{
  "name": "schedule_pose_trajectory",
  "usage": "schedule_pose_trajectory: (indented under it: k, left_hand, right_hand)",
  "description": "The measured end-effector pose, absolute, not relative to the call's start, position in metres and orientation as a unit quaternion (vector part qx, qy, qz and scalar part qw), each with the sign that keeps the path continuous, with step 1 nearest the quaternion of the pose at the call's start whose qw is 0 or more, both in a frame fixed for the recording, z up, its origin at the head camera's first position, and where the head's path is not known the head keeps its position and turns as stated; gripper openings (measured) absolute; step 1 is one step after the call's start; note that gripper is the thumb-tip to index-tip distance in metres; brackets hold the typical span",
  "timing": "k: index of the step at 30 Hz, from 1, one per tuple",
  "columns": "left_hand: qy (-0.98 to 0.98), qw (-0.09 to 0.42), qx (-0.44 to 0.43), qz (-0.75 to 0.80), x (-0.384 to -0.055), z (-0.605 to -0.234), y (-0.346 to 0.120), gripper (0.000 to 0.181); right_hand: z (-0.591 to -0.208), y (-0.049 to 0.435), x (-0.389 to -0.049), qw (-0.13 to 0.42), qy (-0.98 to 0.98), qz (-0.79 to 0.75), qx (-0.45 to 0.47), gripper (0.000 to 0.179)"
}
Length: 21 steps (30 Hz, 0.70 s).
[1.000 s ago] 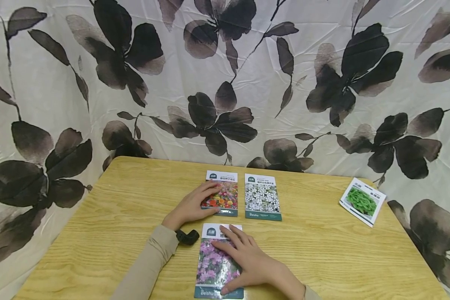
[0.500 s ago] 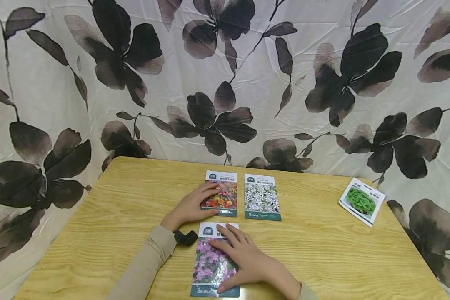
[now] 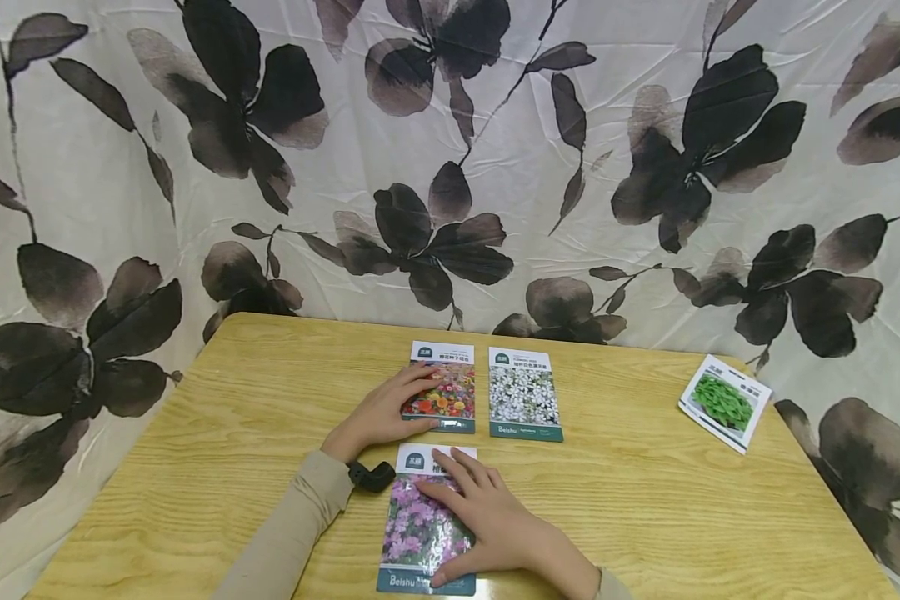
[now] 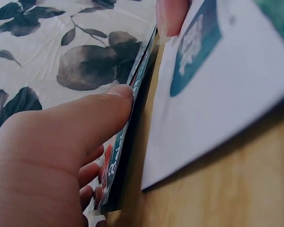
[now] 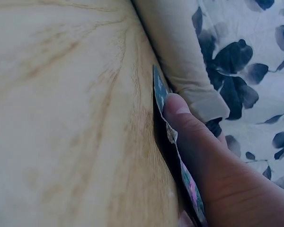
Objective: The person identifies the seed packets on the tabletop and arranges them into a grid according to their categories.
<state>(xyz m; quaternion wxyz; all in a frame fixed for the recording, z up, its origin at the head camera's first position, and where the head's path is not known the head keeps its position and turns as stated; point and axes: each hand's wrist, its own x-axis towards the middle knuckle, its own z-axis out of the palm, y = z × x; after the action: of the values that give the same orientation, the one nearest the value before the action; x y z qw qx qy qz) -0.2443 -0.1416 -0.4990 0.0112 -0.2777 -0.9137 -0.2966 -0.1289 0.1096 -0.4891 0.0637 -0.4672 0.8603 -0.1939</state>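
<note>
On the wooden table, my left hand [image 3: 382, 407] rests with extended fingers over a seed packet [image 3: 457, 396] printed with mixed red and orange flowers. In the left wrist view its thumb touches the edge of that packet. Nearer to me lies a seed packet [image 3: 418, 521] with pink-purple flowers, whose right side is partly covered by my right hand [image 3: 491, 529]. The right fingers are spread on its face, and the thumb [image 5: 177, 106] lies on it near the bottom end. To the right of the mixed-flower packet is a white-flower seed packet [image 3: 525, 398].
A smaller packet with green leaves [image 3: 723, 402] lies tilted near the table's far right corner. A black wrist device [image 3: 372, 476] on the left wrist sits beside the purple packet. Behind the wooden table [image 3: 630, 500] hangs a floral cloth [image 3: 555, 167].
The purple-flower packet has slid slightly left and a little away from me under my right hand. My left hand has stayed almost still on the mixed-flower packet.
</note>
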Motion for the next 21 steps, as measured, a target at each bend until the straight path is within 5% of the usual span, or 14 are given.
schedule_pose_trajectory:
  k: [21]
  left_hand:
    - [-0.886, 0.043, -0.289, -0.361, -0.2411, -0.4959, -0.1418, 0.055]
  right_hand:
    - [-0.495, 0.1096, -0.1274, 0.031, 0.856, -0.182, -0.483, 0.105]
